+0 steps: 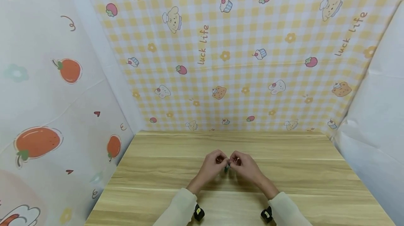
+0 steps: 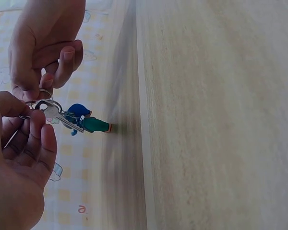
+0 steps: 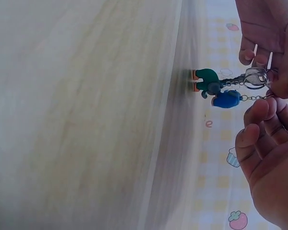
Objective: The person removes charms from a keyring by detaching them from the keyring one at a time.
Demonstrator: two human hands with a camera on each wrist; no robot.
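My left hand (image 1: pixel 213 164) and right hand (image 1: pixel 246 166) meet fingertip to fingertip, low over the table. In the left wrist view, the thumb and forefinger of my left hand pinch a silver key ring (image 2: pixel 26 115). A metal key (image 2: pixel 71 122) hangs from the rings. My right hand (image 2: pixel 48 48) pinches at a ring beside it, partly hidden by its fingers. Below dangles a small figurine charm with green legs (image 3: pixel 206 79) and orange feet, close to the tabletop. Next to it a blue charm piece (image 3: pixel 226 99) hangs on a thin chain (image 3: pixel 252 97) leading to my right fingertips.
The wood-grain table (image 1: pixel 157 177) meets a yellow checked cloth wall (image 1: pixel 202 79) at the back. White sheeting stands at both sides, printed with orange fruit (image 1: pixel 38 142) on the left. Black straps (image 1: pixel 199 213) sit at my sleeves.
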